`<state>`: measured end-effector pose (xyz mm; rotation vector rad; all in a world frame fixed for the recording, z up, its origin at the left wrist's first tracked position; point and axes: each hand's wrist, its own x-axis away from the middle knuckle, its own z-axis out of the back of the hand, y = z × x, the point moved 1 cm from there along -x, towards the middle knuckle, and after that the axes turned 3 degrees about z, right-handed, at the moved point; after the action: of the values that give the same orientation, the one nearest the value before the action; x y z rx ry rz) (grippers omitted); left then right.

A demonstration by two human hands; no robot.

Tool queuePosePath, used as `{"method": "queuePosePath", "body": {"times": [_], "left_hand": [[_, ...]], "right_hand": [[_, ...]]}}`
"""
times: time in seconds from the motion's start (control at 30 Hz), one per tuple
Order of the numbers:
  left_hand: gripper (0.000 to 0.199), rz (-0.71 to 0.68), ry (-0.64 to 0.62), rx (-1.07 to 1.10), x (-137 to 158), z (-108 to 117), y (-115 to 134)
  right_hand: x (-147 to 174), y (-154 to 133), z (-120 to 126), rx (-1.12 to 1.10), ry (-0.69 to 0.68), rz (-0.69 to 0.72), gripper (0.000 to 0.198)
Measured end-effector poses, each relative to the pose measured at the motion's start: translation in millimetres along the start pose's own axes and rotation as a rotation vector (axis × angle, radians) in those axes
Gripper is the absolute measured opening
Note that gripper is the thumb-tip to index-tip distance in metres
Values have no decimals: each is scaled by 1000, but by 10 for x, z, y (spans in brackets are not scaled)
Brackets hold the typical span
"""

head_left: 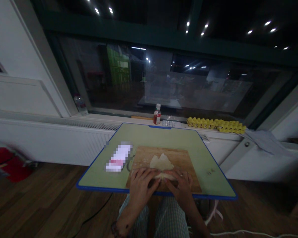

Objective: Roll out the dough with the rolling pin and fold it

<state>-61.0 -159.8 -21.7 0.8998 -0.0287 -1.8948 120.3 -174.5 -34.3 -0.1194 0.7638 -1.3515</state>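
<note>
Roll-up apparently under way

A pale-green, blue-edged rectangular desk (149, 137) carries a brown rectangular wooden board (182, 160). On the board lies a flat, cream-coloured dough sheet (162, 162). At the board's near side, left hand (141, 178) and right hand (181, 181) hold its curled edge in a narrow grip. The next turn likely calls for even pressure towards the board's far side.

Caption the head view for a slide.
Left hand and right hand at the rolled near edge of pale dough on a wooden board.

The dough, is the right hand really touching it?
Touching: the head view shows the right hand with fingers lying on the near edge of the dough.
</note>
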Motion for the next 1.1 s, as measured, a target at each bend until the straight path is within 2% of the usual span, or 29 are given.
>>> {"method": "queuePosePath", "body": {"times": [0.47, 0.6, 0.8, 1.1], "left_hand": [[17, 1, 12, -3, 10, 1, 12], [17, -3, 8, -9, 14, -1, 8], [18, -12, 5, -32, 12, 10, 12], [16, -6, 15, -8, 40, 3, 9]], "right_hand": [[-8, -34, 16, 35, 37, 23, 27], [-4, -24, 5, 28, 11, 3, 26], [1, -38, -3, 100, 33, 18, 26], [2, -34, 39, -54, -58, -25, 25]]}}
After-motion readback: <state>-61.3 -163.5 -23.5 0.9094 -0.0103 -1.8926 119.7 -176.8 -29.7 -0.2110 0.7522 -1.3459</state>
